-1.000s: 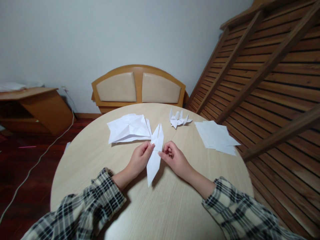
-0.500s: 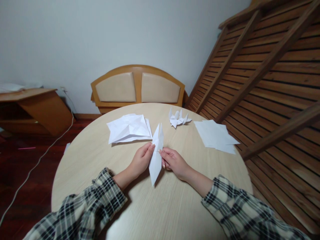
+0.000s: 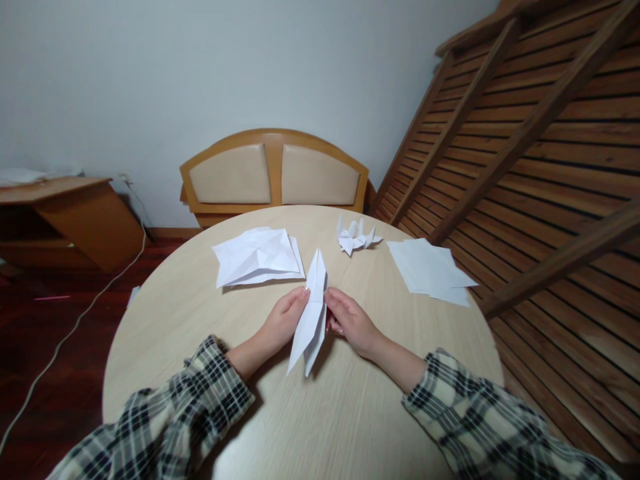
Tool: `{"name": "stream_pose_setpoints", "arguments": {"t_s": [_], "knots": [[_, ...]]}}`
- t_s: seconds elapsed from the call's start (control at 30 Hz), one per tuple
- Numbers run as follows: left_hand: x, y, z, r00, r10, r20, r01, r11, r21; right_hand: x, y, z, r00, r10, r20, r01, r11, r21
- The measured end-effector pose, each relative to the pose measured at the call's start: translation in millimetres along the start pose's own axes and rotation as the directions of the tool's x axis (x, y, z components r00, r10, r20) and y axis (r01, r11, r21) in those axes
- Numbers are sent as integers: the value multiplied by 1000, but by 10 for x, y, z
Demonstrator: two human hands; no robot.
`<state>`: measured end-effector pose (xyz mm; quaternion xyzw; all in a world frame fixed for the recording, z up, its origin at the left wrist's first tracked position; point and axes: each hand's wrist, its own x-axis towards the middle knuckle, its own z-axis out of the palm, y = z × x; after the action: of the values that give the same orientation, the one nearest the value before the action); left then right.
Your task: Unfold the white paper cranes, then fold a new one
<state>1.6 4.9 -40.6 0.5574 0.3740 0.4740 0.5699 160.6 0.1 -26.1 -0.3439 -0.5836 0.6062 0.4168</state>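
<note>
Between my hands is a folded white origami paper (image 3: 314, 303), long and narrow, with a pointed top and two flaps spread apart at the bottom. My left hand (image 3: 284, 319) pinches its left edge near the middle, thumb on the front face. On the opposite edge, my right hand (image 3: 351, 323) grips the paper with its fingers curled, partly behind it. Beyond it to the left lies a stack of creased white sheets (image 3: 257, 257). Finished paper cranes (image 3: 357, 237) sit close together toward the back right of the table.
Flat white paper sheets (image 3: 430, 270) lie at the right of the round wooden table (image 3: 165, 347). A headboard (image 3: 275, 170) stands behind the table. Slatted wooden boards (image 3: 530, 147) lean at the right. A white cable (image 3: 75, 327) runs along the floor at left.
The two upper points have become a single point, and the lower end has opened into two separate flaps. My right fingers have shifted slightly along the paper's edge.
</note>
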Motion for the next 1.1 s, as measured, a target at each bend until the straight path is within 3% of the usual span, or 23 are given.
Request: {"name": "stream_pose_setpoints", "arguments": {"t_s": [0.13,0.23,0.3,0.43,0.6,0.9,1.1], "knots": [[17,-16,-2,1000,1,29,-1,1000,-25,9,-6,-5,999,-31,-17,30,999,-26],[35,0,-21,982,148,-115,-143,989,45,20,-2,-30,996,-79,-51,74,993,-97],[33,32,-33,963,218,-155,-198,971,134,20,-12,-43,992,-111,-59,101,983,-156],[-4,107,-26,980,192,-50,-182,969,166,6,-59,-41,984,-173,-47,155,953,-260],[-24,130,-12,985,170,-6,-168,977,127,2,-87,-29,977,-204,-66,172,928,-331],[-13,129,-18,985,164,-51,-156,978,139,3,-67,-45,975,-205,-86,169,935,-313],[-7,101,-29,983,177,-53,-167,974,150,18,-12,-83,987,-141,-78,113,951,-287]]}}
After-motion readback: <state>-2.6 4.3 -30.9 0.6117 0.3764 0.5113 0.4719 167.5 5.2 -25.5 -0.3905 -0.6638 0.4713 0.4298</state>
